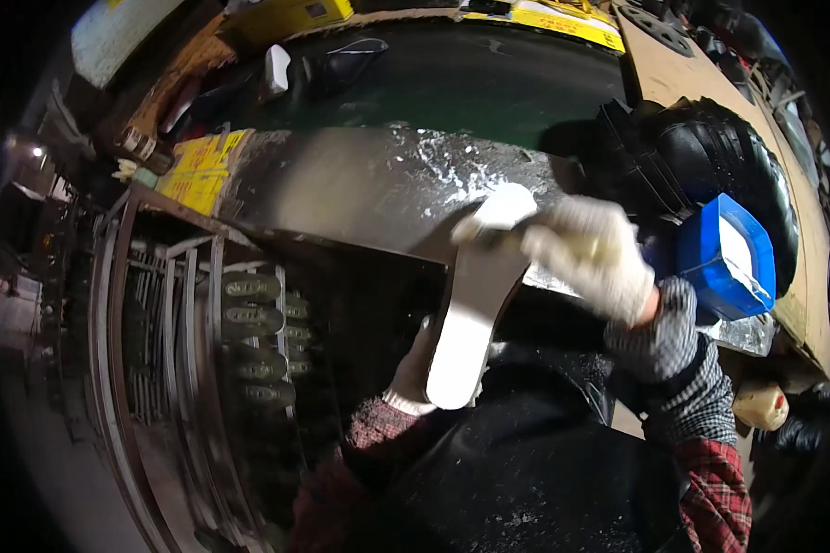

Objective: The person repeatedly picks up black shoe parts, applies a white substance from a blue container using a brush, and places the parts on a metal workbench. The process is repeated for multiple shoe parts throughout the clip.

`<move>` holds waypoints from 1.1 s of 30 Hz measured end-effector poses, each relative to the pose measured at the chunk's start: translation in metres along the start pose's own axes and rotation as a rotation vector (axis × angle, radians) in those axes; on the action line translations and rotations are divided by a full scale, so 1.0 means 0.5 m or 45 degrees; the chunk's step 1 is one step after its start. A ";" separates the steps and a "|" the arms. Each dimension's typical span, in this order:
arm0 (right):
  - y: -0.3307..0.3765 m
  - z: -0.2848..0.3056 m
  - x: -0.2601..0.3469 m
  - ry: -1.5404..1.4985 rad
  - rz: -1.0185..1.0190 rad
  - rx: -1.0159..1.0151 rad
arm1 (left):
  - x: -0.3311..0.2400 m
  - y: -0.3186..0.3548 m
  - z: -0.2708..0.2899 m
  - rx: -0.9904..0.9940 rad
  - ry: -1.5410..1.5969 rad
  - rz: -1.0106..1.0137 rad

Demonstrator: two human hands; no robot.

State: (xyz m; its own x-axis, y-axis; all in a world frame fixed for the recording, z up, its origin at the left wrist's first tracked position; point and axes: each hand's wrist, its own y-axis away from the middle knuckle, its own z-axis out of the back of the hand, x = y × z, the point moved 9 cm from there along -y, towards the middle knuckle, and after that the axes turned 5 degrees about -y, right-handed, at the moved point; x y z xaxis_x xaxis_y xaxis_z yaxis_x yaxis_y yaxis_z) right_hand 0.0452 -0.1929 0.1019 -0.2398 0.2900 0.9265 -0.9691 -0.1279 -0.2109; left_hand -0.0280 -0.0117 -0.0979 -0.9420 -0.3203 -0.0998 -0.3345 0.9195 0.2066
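A long shoe sole [466, 341], white across its lit heel part and at the far end, with a shaded band between, is held up in front of me. My left hand [412, 370], in a pale glove, is closed around its near left side; its fingers are mostly hidden behind the sole. My right hand [595, 258], in a white knit glove and blurred by motion, grips a brush. The bristle end of the brush [466, 230] lies across the upper part of the sole. Whether the bristles touch it cannot be made out.
A worktop [341, 189] smeared with white lies beyond the sole, before a dark green belt [433, 88]. To the right stand a blue tub [710, 253] and black boots [719, 152]. On the left is a metal rack [166, 341] bearing several dark soles [254, 321].
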 end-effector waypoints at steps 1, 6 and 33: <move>0.020 -0.050 0.068 0.367 0.293 0.151 | -0.005 -0.001 -0.016 0.088 0.005 -0.024; 0.063 -0.028 0.021 -0.316 -0.166 -0.018 | -0.024 -0.029 -0.105 0.468 0.119 -0.022; 0.143 0.036 -0.138 -0.609 -0.474 -0.104 | -0.015 0.022 0.042 0.057 0.050 -0.009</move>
State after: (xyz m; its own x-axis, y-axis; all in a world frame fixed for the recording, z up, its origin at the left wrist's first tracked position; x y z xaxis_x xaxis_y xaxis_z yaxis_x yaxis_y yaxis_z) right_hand -0.0068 -0.2393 0.0286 0.1497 -0.1595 0.9758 -0.9887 -0.0209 0.1483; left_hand -0.0238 0.0058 -0.1155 -0.9403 -0.3344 -0.0628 -0.3402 0.9263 0.1621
